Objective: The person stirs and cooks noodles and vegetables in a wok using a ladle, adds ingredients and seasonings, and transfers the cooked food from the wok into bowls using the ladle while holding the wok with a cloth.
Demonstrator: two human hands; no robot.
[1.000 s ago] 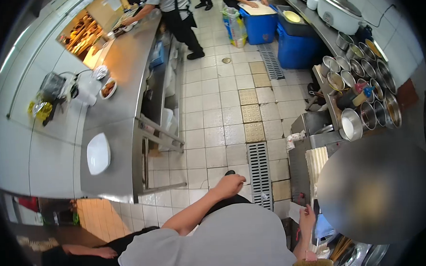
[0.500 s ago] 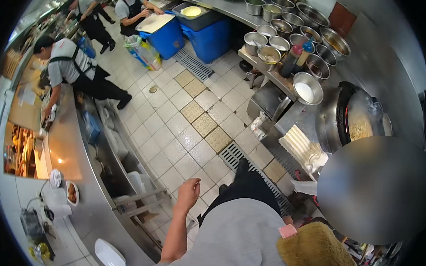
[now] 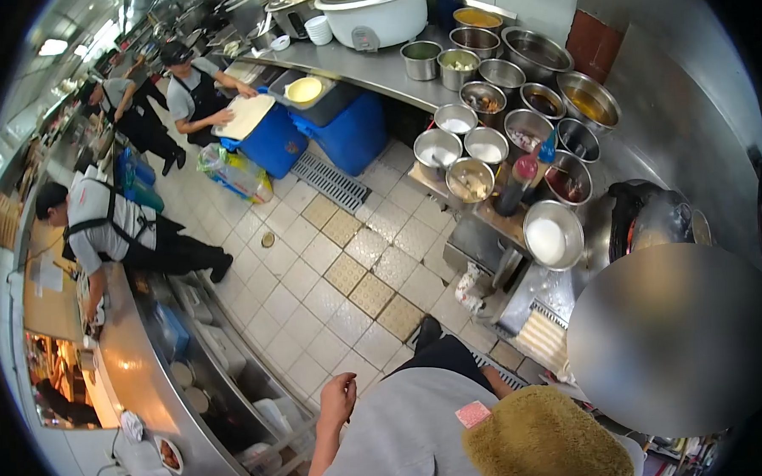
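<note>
My left hand [image 3: 339, 399] hangs beside my hip over the tiled floor, its fingers loosely bent with a gap between them and nothing in them. A strip of skin [image 3: 494, 381] at my right hip seems to be part of my right hand or wrist; its fingers are hidden. A brown towel [image 3: 543, 439] with a pink tag lies over my right shoulder. On the right, a steel bowl of white powder [image 3: 553, 236] stands near the stove, where a wok [image 3: 659, 217] is partly covered by a grey blur. A folded striped cloth [image 3: 542, 340] lies in front.
Several steel seasoning pots [image 3: 485, 97] and squeeze bottles [image 3: 515, 185] crowd the right counter. Blue bins [image 3: 342, 133] stand beyond, under a rice cooker [image 3: 371, 15]. Co-workers [image 3: 125, 224] stand along the left counter [image 3: 139, 342]. A floor grate [image 3: 332, 181] crosses the tiles.
The view has shifted and tilted up, bringing in the rice cooker and more of the back counter. The white dish on the left has left view. My left hand stays at my side.
</note>
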